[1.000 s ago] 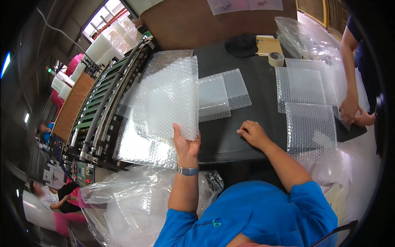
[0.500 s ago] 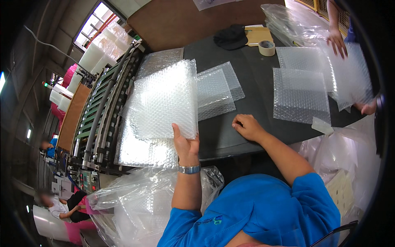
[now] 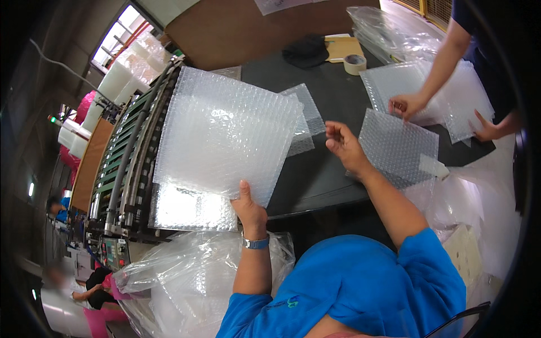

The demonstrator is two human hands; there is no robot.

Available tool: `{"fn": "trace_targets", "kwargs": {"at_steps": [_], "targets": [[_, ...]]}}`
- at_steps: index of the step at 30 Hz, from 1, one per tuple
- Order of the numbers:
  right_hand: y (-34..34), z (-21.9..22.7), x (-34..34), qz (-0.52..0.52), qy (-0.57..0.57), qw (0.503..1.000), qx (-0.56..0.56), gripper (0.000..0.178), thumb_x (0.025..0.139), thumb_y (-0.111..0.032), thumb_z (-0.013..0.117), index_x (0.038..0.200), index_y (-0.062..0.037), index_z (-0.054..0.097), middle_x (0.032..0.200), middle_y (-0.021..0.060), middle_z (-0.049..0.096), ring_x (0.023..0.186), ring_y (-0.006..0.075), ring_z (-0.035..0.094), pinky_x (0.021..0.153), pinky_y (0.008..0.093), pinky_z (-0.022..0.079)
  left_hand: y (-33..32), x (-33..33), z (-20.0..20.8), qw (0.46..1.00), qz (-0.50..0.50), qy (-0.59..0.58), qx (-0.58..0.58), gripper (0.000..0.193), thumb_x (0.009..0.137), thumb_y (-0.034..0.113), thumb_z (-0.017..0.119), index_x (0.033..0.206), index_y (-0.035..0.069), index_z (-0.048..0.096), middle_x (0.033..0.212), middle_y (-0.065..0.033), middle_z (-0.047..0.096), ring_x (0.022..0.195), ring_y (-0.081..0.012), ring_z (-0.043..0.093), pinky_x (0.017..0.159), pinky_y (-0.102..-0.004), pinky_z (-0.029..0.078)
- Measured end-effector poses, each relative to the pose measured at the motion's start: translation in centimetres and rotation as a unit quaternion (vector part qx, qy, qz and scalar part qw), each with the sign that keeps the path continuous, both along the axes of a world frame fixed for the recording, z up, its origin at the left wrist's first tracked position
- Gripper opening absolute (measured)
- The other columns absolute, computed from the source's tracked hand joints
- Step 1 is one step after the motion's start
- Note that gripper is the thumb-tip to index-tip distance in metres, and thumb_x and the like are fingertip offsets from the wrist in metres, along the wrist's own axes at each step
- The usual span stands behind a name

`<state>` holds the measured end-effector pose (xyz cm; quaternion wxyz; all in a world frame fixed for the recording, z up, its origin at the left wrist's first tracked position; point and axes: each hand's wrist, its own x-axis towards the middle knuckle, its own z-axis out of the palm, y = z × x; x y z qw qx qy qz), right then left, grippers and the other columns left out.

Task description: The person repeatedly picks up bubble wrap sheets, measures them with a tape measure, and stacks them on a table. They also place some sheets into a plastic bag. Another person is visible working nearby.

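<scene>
Left hand (image 3: pixel 251 217) pinches the bubble-wrap sheets (image 3: pixel 225 135) at their near edge, thumb on top, fingers hidden beneath; sheets spread beyond and left of grip. Right hand (image 3: pixel 346 151), right of grip, empty, half-curled. Best: support far corner, keep edges even.
</scene>
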<state>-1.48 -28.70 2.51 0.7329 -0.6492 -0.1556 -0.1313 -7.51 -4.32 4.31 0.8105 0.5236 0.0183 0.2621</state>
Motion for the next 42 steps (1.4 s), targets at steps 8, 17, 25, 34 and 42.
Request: {"fn": "trace_targets", "kwargs": {"at_steps": [8, 17, 25, 34, 42], "targets": [[-3.3, 4.3, -0.8, 0.016, -0.020, 1.000, 0.001, 0.086, 0.070, -0.038, 0.070, 0.134, -0.0066, 0.022, 0.130, 0.0164, 0.033, 0.121, 0.0250, 0.031, 0.101, 0.0360, 0.022, -0.1, -1.6, 0.3, 0.987, -0.149, 0.044, 0.045, 0.066, 0.074, 0.025, 0.068, 0.124, -0.002, 0.034, 0.119, -0.0125, 0.043, 0.109, -0.0235, 0.041, 0.093, -0.0364, 0.034], [-7.1, 3.6, -6.0, 0.050, 0.169, 0.980, 0.092, 0.067, 0.069, -0.005, 0.065, 0.127, -0.0030, 0.032, 0.118, 0.0106, 0.045, 0.109, 0.0198, 0.043, 0.095, 0.0324, 0.032, -2.4, -1.9, -0.5, 0.910, -0.311, 0.097, 0.256, 0.074, 0.073, 0.041, 0.066, 0.123, -0.004, 0.035, 0.117, -0.0120, 0.044, 0.108, -0.0223, 0.042, 0.091, -0.0357, 0.033], [-24.2, 5.3, -20.1, -0.097, 0.145, 0.983, 0.052, 0.062, 0.066, -0.006, 0.070, 0.122, -0.0035, 0.042, 0.107, 0.0074, 0.056, 0.092, 0.0147, 0.055, 0.081, 0.0309, 0.045, -3.8, 0.7, -3.8, 0.917, -0.286, 0.058, 0.271, 0.057, 0.082, 0.043, 0.052, 0.121, 0.004, 0.038, 0.107, -0.0085, 0.049, 0.096, -0.0167, 0.049, 0.079, -0.0297, 0.042], [-35.7, -8.3, -55.6, -0.526, 0.499, 0.664, 0.184, 0.041, 0.078, -0.009, 0.057, 0.117, -0.0024, 0.046, 0.109, 0.0127, 0.054, 0.097, 0.0259, 0.054, 0.084, 0.0429, 0.045, -4.5, 0.7, -4.1, 0.913, -0.252, 0.078, 0.310, 0.030, 0.087, 0.016, 0.052, 0.113, 0.003, 0.046, 0.100, -0.0072, 0.053, 0.086, -0.0136, 0.052, 0.072, -0.0248, 0.043], [-38.4, -23.2, -61.7, -0.653, 0.683, 0.260, -0.199, 0.047, 0.074, -0.016, 0.052, 0.119, -0.0052, 0.045, 0.117, 0.0240, 0.047, 0.108, 0.0299, 0.048, 0.092, 0.0324, 0.037, -3.9, 0.7, -4.2, 0.913, -0.238, 0.104, 0.316, 0.029, 0.087, 0.016, 0.051, 0.112, 0.002, 0.047, 0.099, -0.0072, 0.053, 0.086, -0.0139, 0.052, 0.073, -0.0248, 0.043]]}}
